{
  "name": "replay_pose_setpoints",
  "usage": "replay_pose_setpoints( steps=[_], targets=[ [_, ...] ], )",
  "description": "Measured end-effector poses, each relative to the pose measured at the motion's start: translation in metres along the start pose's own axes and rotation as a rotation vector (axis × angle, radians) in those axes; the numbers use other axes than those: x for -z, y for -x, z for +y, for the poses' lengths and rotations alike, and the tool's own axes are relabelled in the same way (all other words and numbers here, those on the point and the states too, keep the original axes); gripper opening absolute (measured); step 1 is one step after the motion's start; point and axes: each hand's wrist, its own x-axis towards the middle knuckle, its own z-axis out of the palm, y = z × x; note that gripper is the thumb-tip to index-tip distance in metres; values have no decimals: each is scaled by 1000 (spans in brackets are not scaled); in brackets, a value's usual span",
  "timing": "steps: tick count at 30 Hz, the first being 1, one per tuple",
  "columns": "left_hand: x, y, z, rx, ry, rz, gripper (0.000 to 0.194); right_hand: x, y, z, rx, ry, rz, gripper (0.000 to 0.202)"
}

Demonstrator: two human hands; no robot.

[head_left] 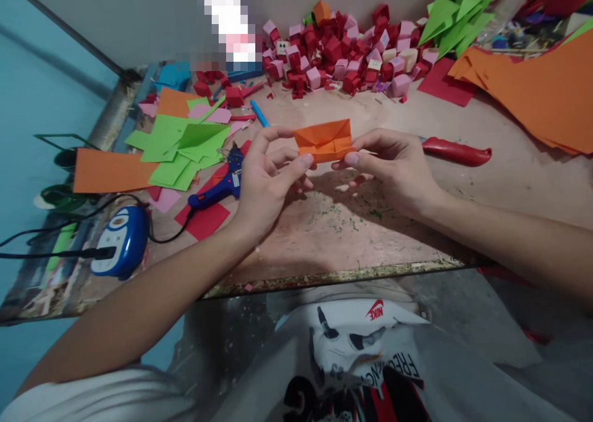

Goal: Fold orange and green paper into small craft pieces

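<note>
A folded piece of orange paper (pixel 325 141), creased into a shallow box-like shape with a raised back flap, is held above the table between both hands. My left hand (pixel 273 175) pinches its left end, with the thumb at the lower front corner. On the other end, my right hand (pixel 391 162) grips the paper between thumb and index finger. The remaining fingers of both hands are loosely curled beneath it. Just left of my left hand lies a blue glue gun (pixel 215 190), partly hidden behind that hand.
Small red and pink paper boxes (pixel 333 51) are heaped at the back. Green sheets (pixel 180 147) lie left, orange sheets (pixel 537 94) right. A red-handled knife (pixel 458 151) rests beyond my right hand. A blue power strip (pixel 121 240) with black cables sits at the left.
</note>
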Motion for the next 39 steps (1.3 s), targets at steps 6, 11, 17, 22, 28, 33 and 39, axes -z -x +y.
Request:
replay_pose_setpoints(
  steps=[6,11,17,22,28,33,39],
  targets=[
    [1,2,-1,100,20,-93,44,-1,0,-4,3,-11,-36,35],
    [-1,5,2,8,-55,-94,35,-3,-3,-9,-71,-31,-86,65],
    [-4,7,8,27,-112,-94,22,-7,0,-12,-154,33,-164,35],
    [-5,7,7,26,-87,-126,25,-9,0,-12,-165,64,-117,32],
    [-7,9,9,128,-38,-115,17,-10,0,-12,-152,74,-111,34],
    [-8,10,11,182,-73,-83,17,-9,0,-14,-167,120,-138,30],
    [-8,10,10,168,-48,-119,19,-8,0,-12,-181,120,-153,32]
  ],
)
